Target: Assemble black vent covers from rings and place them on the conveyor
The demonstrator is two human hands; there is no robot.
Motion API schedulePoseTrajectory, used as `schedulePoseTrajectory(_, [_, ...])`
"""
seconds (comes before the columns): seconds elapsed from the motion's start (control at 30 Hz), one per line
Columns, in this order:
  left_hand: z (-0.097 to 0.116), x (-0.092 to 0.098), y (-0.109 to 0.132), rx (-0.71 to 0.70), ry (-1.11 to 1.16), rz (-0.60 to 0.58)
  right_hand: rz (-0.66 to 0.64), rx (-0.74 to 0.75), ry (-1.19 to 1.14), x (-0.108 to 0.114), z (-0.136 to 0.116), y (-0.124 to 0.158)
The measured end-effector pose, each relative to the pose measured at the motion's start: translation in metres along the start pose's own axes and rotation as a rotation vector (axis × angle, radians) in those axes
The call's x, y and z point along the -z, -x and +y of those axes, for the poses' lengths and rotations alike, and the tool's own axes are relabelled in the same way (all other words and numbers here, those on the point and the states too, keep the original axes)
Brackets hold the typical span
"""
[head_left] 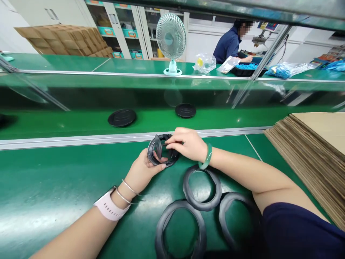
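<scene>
My left hand (144, 171) grips a round black plastic part (161, 151) from below, held tilted over the green table (54, 187). My right hand (187, 144) closes its fingers on the same part from the right, pinching its rim. Just below my hands, three black rubber rings lie on the table: one (202, 187) under my right wrist, one (180, 230) nearer me, one (234, 219) partly hidden by my right arm.
Two black discs (122, 118) (185, 110) lie on the green conveyor belt beyond the metal rail. A stack of cardboard sheets (315, 158) fills the right side. A small fan (171, 39) stands on the far bench, where another person (231, 43) works among bags of blue parts (283, 70).
</scene>
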State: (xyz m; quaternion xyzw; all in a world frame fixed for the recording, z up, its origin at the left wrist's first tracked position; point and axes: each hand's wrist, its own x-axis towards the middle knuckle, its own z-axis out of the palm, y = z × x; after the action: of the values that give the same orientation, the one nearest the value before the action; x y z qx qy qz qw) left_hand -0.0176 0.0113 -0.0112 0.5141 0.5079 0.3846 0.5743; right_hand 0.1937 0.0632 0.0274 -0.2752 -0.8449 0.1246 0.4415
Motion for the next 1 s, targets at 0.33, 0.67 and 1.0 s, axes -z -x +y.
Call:
schedulePoseTrajectory(0.33, [-0.007,0.000,-0.001,-0.077,-0.095,0.066,-0.106,0.288,0.286,-0.019,0.010,0.020])
schedulePoseTrajectory(0.67, [-0.009,0.000,-0.001,-0.088,-0.082,0.071,-0.136,0.475,0.414,-0.019,0.009,0.022])
schedulePoseTrajectory(1.0, [-0.003,-0.003,0.003,-0.045,-0.043,0.061,-0.122,0.355,0.362,-0.020,0.008,0.020])
